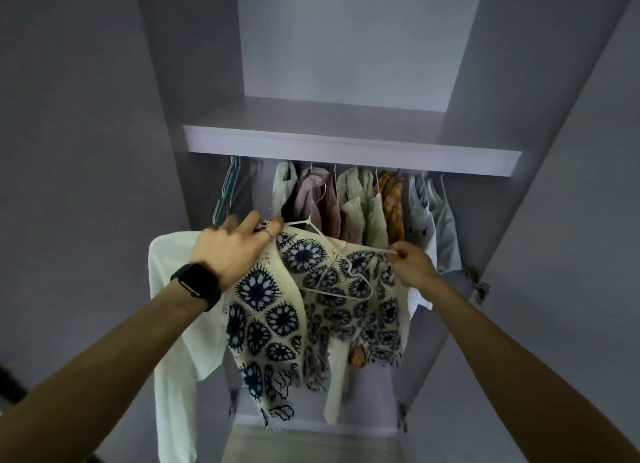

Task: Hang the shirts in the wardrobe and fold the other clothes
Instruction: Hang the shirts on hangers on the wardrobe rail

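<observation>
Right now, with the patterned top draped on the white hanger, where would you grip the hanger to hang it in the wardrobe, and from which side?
Probably the white hanger at the bare junction where its two arms meet, taken from above. That spot stands clear of the patterned top, between the left hand and right hand near the arm ends, so the load should balance.

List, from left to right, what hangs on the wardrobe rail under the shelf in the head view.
Empty hangers → white shirt → pink striped shirt → pale patterned shirt → orange checked shirt → white printed shirt → light blue shirt.
</observation>
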